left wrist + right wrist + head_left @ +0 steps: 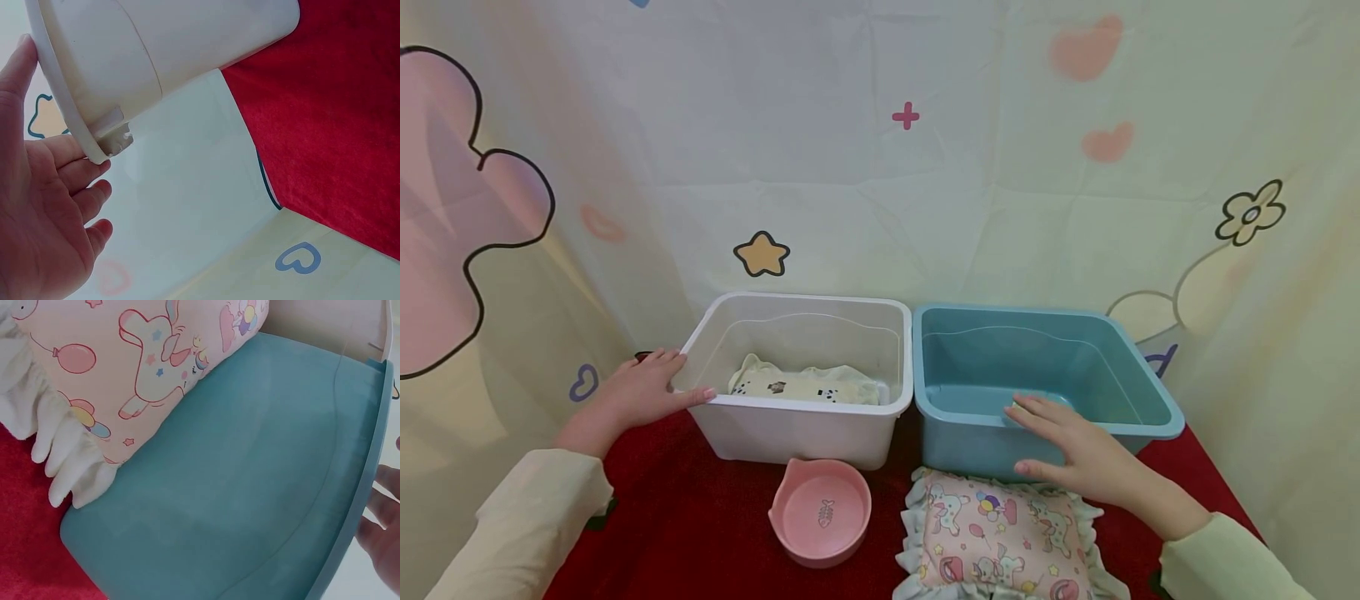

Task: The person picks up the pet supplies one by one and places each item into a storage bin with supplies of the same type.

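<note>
My left hand (643,390) rests on the front left corner of a white plastic bin (797,433). Its thumb lies along the front rim, and in the left wrist view the loose fingers touch the outer side under the rim. Inside that bin lies a cream cloth (805,387) with small animal prints, partly hidden by the front wall. Over the front rim of a blue plastic bin (981,446) is my right hand (1071,442), fingers extended and holding nothing. In the right wrist view, the fingertips are beside the blue bin's rim.
A pink cat-eared bowl (822,510) with a fishbone print sits before the white bin. Against the blue bin's front lies a pink ruffled pillow (1007,533). Both bins stand side by side on a red cloth (700,517), with a printed curtain (842,225) behind.
</note>
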Demonstrator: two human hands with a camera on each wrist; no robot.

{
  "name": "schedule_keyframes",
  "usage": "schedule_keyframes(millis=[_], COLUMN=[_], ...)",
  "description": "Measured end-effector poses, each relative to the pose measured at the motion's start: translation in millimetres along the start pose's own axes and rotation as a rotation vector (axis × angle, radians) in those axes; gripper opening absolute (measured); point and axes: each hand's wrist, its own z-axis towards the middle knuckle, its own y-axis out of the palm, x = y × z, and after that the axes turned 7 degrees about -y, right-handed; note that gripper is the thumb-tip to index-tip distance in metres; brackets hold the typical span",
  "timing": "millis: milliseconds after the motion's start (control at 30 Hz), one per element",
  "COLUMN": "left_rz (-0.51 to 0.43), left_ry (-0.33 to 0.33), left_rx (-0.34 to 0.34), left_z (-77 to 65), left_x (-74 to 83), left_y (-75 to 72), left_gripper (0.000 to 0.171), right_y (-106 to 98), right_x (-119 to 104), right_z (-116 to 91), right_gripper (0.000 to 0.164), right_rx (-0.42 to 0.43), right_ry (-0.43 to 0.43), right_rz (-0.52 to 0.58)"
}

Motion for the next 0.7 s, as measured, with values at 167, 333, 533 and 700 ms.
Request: schedule_keyframes(millis=[167, 333, 533, 700], left_rz=[-0.004, -0.006, -0.003, -0.001], left_ry=[-0.005, -0.013, -0.016, -0.011], left_rx=[-0.004, -0.011, -0.016, -0.009], left_z=[0.7, 0.8, 0.9, 1.3], left_x=[-0.3, -0.3, -0.3, -0.8], left_y=[1.1, 1.4, 1.3, 1.6], left_gripper=[0.092, 0.094, 0.094, 0.093], right_y=[3.8, 8.0, 10.4, 11.1], right_x=[-1.0, -0.9, -0.7, -2.9], right_z=[-1.1, -2.1, -2.7, -3.6], right_gripper=[0.063, 0.062, 0.063, 0.063], right_rx=[0.06, 0.118, 0.173, 0.202], right_ry=[-0.05, -0.106, -0.162, -0.185], right_rz=[-0.003, -0.04, -0.075, -0.084])
